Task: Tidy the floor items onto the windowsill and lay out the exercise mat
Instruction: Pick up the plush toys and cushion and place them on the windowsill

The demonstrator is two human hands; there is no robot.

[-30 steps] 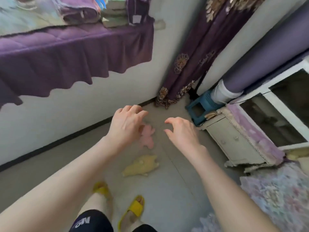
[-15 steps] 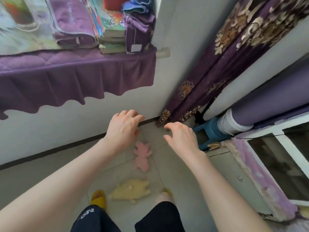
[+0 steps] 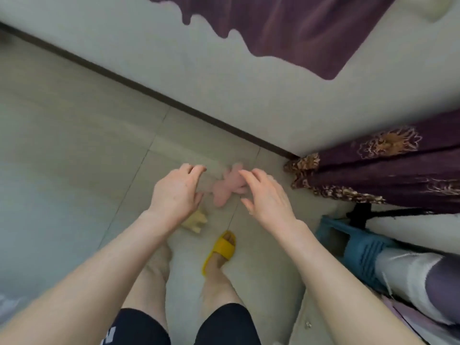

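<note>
A small pink soft toy [image 3: 227,188] lies on the tiled floor near the wall. My left hand [image 3: 175,192] hovers just left of it and my right hand [image 3: 266,192] just right of it, both with fingers spread and holding nothing. A yellow soft toy [image 3: 196,221] lies nearer my feet, mostly hidden under my left wrist. The rolled purple exercise mat [image 3: 423,282], with a white end, rests at the right edge on a blue stool [image 3: 358,247]. The windowsill's purple cover [image 3: 298,26] hangs at the top.
A dark skirting board [image 3: 149,93] runs along the white wall. A purple patterned curtain [image 3: 388,175] reaches the floor at the right. My foot in a yellow slipper [image 3: 221,250] stands close behind the toys. A pale cabinet corner [image 3: 308,324] sits at the lower right.
The view has tilted down, so the windowsill's items have left the frame. Both hands have dropped closer to the pink toy and now flank it. The yellow toy is now under my left wrist.
</note>
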